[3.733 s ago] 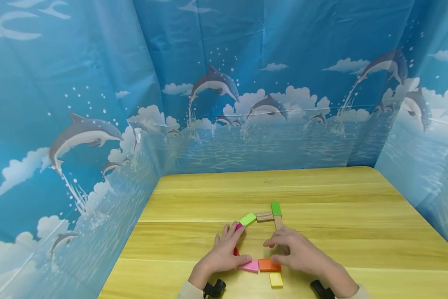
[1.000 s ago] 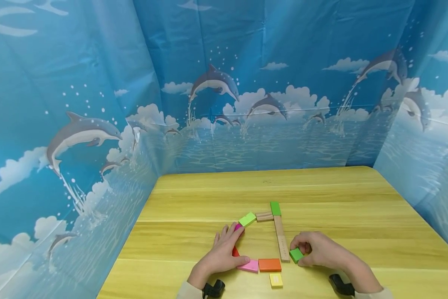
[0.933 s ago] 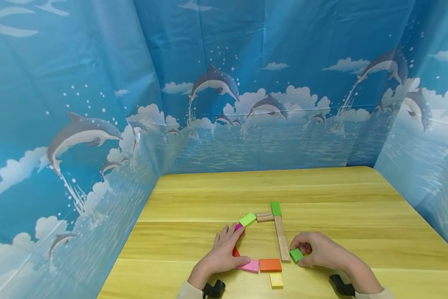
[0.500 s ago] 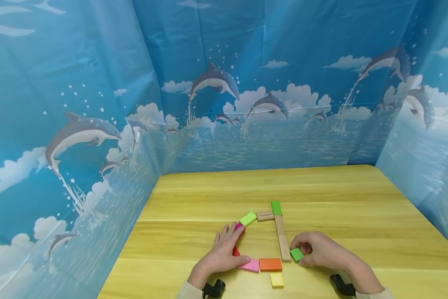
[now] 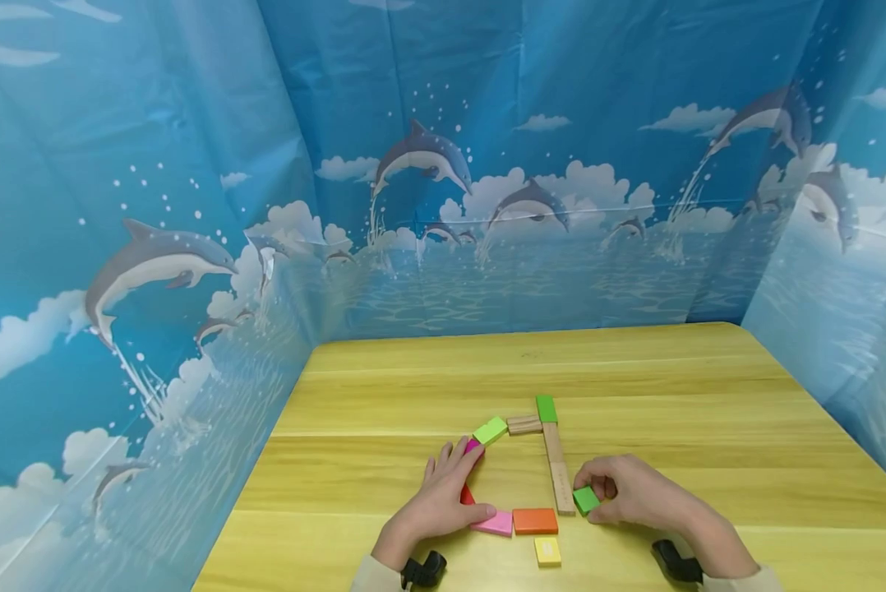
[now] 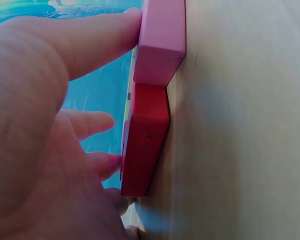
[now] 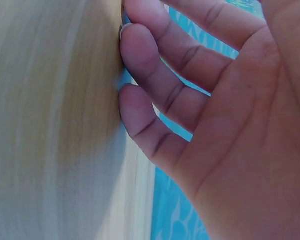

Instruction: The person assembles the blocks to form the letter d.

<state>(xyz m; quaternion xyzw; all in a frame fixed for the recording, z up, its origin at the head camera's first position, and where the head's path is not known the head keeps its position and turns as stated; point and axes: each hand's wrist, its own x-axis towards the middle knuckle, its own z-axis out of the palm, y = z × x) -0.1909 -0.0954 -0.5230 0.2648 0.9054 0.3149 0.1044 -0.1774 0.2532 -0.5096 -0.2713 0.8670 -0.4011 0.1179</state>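
Note:
In the head view my left hand (image 5: 443, 501) lies spread over the left side of a ring of blocks. Its thumb touches the pink block (image 5: 495, 523), and its fingertips reach the magenta block (image 5: 473, 446). Under the palm a red block (image 6: 149, 135) shows in the left wrist view, standing against the pink one. My right hand (image 5: 631, 493) pinches a small green block (image 5: 585, 500) between thumb and fingers, at the lower end of two wooden blocks (image 5: 557, 469) set end to end. The right wrist view shows curled fingers close to the table, the green block out of sight.
The ring also has a lime block (image 5: 491, 431), a ridged wooden block (image 5: 524, 424), a darker green block (image 5: 546, 409) and an orange block (image 5: 535, 521). A yellow block (image 5: 547, 552) lies below the orange one. A dolphin-print curtain (image 5: 532, 279) surrounds the wooden table (image 5: 384, 386).
Since the oldest frame my right hand has moved right from over the wooden blocks, and it now pinches the green block. The left hand stays put. Over the last second the hands hold still.

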